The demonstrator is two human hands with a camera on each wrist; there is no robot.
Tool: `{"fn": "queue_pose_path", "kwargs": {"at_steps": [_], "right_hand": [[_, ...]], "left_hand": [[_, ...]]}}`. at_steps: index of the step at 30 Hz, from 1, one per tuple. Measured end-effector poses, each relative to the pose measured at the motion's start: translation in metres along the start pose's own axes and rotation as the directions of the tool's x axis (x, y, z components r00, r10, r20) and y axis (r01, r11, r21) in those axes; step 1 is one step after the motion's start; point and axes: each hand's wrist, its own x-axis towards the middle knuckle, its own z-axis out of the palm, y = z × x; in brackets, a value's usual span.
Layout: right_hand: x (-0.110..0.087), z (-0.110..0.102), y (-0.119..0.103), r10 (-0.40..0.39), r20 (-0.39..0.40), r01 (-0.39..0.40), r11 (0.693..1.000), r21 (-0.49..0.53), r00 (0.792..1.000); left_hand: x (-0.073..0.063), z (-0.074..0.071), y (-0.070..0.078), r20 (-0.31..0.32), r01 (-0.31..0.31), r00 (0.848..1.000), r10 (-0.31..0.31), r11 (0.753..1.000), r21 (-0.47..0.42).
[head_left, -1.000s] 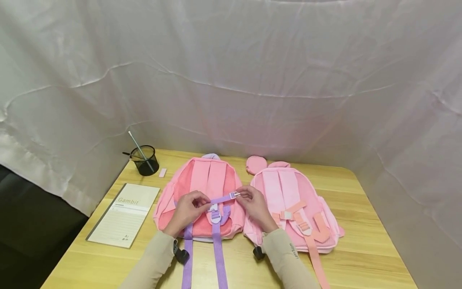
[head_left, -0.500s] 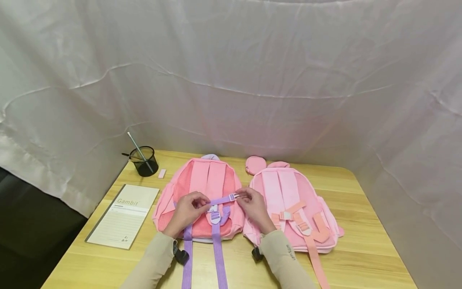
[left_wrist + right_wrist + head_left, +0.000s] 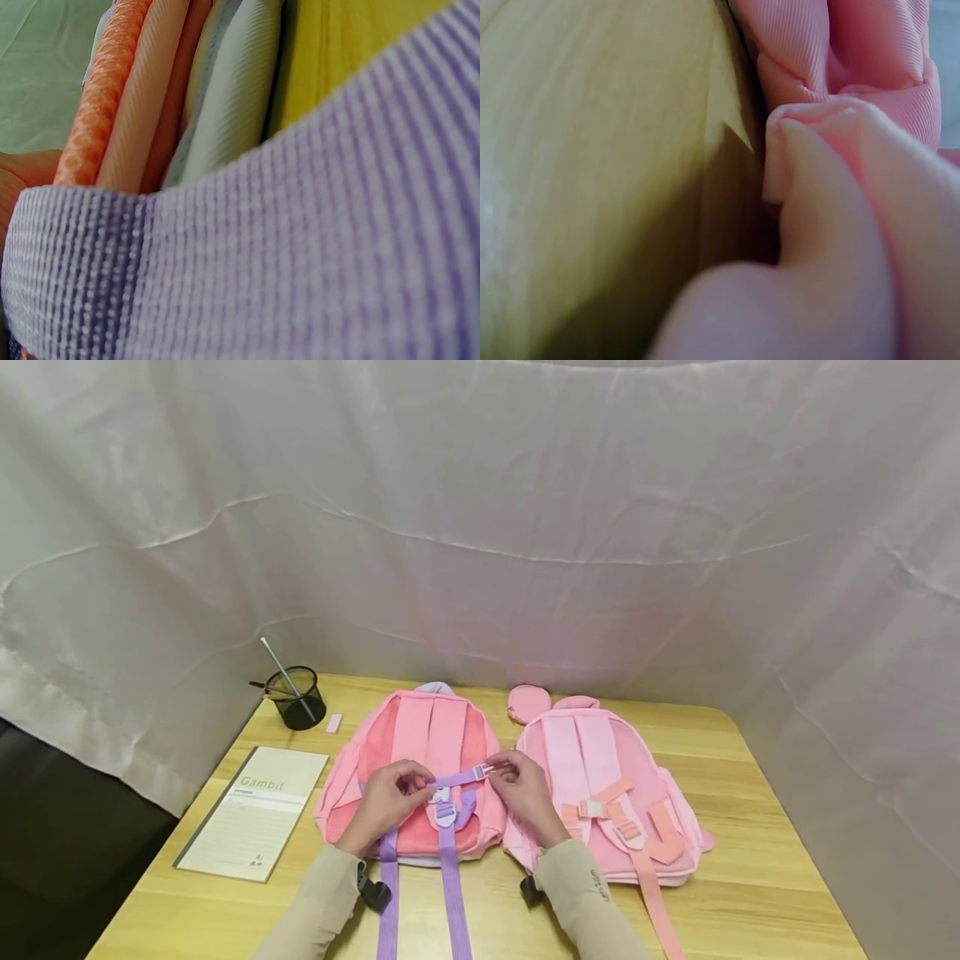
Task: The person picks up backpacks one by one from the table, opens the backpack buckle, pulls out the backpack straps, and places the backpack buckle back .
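A pink backpack [image 3: 408,731] with purple straps lies back side up in the head view. My left hand [image 3: 385,800] pinches one end of a short purple strap [image 3: 453,778] over its lower half. At the strap's other end, the fingers of my right hand [image 3: 527,789] pinch the pronged white side-release buckle half [image 3: 481,772]. A second white buckle piece [image 3: 441,794] lies just beneath the strap, above a white strap adjuster [image 3: 446,816]. Purple webbing [image 3: 285,255] fills much of the left wrist view. In the right wrist view, pink ribbed fabric [image 3: 877,45] shows at the top.
To the right lies a second pink backpack [image 3: 577,752] with orange straps and a fastened buckle [image 3: 592,809]. Behind it sits a round pink pouch [image 3: 528,703]. A notebook [image 3: 251,827], an eraser [image 3: 333,723] and a black mesh pen cup [image 3: 302,708] stand along the left.
Both hands keep hold of the purple strap and its buckle half, almost still. The head view has shifted a little, so things on the table appear slightly further left and lower.
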Motion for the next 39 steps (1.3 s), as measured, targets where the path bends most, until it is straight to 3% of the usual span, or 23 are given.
{"fn": "queue_pose_path", "kwargs": {"at_steps": [19,22,25,29,32,36,39], "right_hand": [[-0.005,0.001,-0.005,-0.032,-0.001,0.032,0.998,-0.052,0.999],[-0.007,-0.001,-0.009,-0.031,-0.004,0.031,0.998,-0.057,0.999],[-0.011,-0.007,-0.018,-0.029,-0.010,0.028,0.998,-0.065,1.000],[-0.019,-0.029,-0.035,-0.026,0.002,0.026,0.998,-0.058,1.000],[-0.025,-0.060,-0.044,-0.051,-0.001,0.051,0.997,-0.063,0.999],[-0.036,-0.109,-0.048,-0.083,-0.056,0.076,0.990,-0.116,0.995],[-0.046,-0.144,-0.043,-0.077,-0.089,0.062,0.985,-0.164,0.993]], "left_hand": [[-0.006,-0.002,0.000,-0.017,0.010,1.000,-0.010,1.000,-0.011],[-0.006,-0.001,0.001,-0.032,-0.023,0.999,0.023,1.000,-0.003],[-0.006,0.001,0.002,-0.052,-0.091,0.994,0.095,0.993,0.068],[-0.007,0.004,0.011,-0.071,-0.175,0.978,0.195,0.958,0.226],[-0.005,0.007,0.027,-0.060,-0.212,0.969,0.239,0.933,0.290],[0.000,0.020,0.052,-0.017,-0.284,0.954,0.298,0.924,0.257],[0.004,0.038,0.069,0.039,-0.342,0.939,0.341,0.919,0.196]]}}
